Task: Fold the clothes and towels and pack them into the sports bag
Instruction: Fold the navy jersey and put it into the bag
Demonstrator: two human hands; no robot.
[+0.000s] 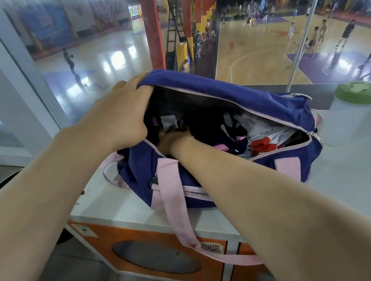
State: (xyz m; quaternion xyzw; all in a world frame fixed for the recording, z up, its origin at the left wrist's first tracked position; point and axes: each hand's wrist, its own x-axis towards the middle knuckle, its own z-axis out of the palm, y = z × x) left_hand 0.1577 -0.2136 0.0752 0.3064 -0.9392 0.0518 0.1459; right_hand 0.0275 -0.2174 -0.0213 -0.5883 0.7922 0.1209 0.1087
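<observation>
A navy sports bag with pink straps and pink zip edging lies unzipped on a white counter. My left hand grips the bag's far left rim and holds the flap up. My right hand reaches down inside the bag at its left end, with the fingers hidden in the dark interior. Folded clothes in white, grey, red and navy fill the right half of the bag.
A translucent bottle with a green lid stands on the counter to the right of the bag. A pink strap hangs over the counter's front edge. A glass wall behind overlooks basketball courts with people.
</observation>
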